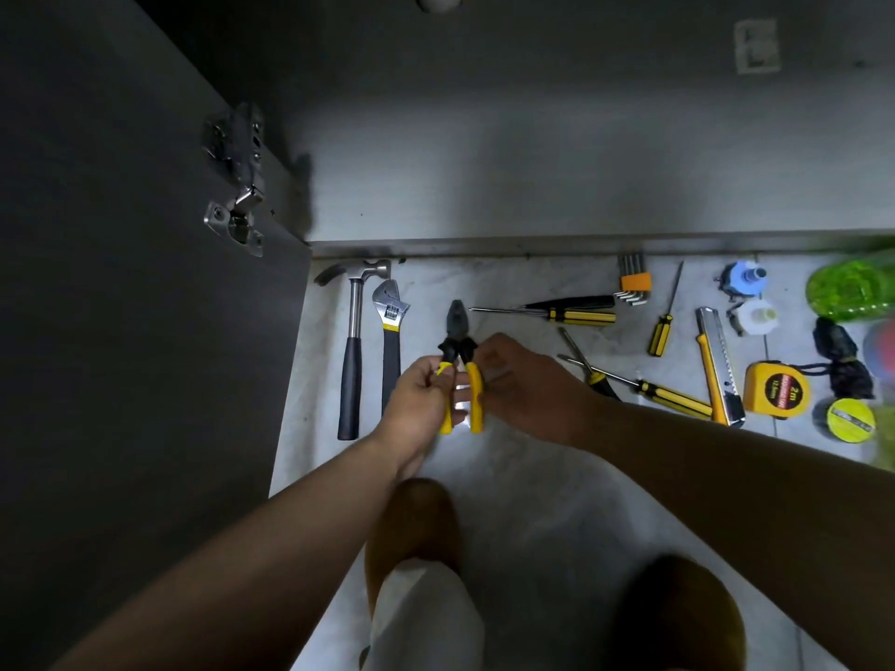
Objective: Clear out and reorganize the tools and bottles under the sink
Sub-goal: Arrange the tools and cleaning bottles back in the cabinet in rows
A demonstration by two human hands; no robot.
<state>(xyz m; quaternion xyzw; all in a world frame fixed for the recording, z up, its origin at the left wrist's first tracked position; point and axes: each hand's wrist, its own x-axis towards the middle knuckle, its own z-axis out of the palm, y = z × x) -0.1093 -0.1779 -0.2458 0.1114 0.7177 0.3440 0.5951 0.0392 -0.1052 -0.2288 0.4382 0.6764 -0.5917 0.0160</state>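
I hold the pliers [459,351] between both hands, nose pointing away. Left hand [420,404] pinches one yellow handle and right hand [525,387] curls round the other, probably to align them with the wrench [391,331] just left of my left hand.
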